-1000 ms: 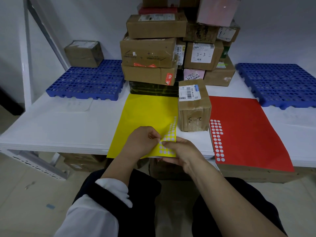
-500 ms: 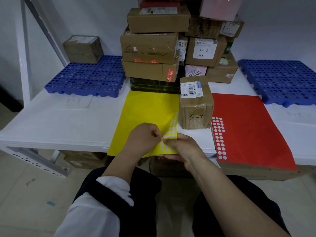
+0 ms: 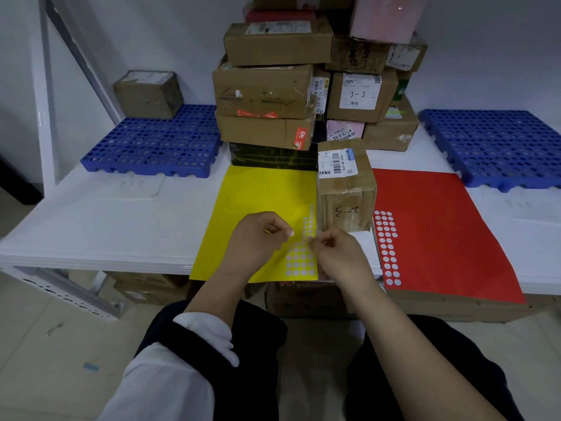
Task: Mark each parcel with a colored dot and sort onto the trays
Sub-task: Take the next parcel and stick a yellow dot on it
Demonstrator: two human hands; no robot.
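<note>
A yellow sticker sheet [image 3: 261,192] lies flat at the table's front edge, with several white peeled spots in its right corner. My left hand [image 3: 258,238] hovers over it with fingers curled, pinching a small sliver of yellow, seemingly a dot sticker. My right hand [image 3: 337,256] is curled over the sheet's right edge, and I cannot tell what it pinches. A small taped parcel [image 3: 346,189] with a barcode label stands just beyond my right hand, between the yellow sheet and a red sticker sheet [image 3: 440,226].
A tall stack of cardboard parcels [image 3: 273,92] fills the back middle of the white table [image 3: 106,226]. A blue perforated tray [image 3: 151,147] at the left carries one parcel [image 3: 148,95]. Another blue tray [image 3: 498,147] lies at the right. Boxes [image 3: 145,287] sit under the table.
Both hands were pinching the yellow sheet's near corner together. Now they have drawn slightly apart and risen, and the sheet lies flat.
</note>
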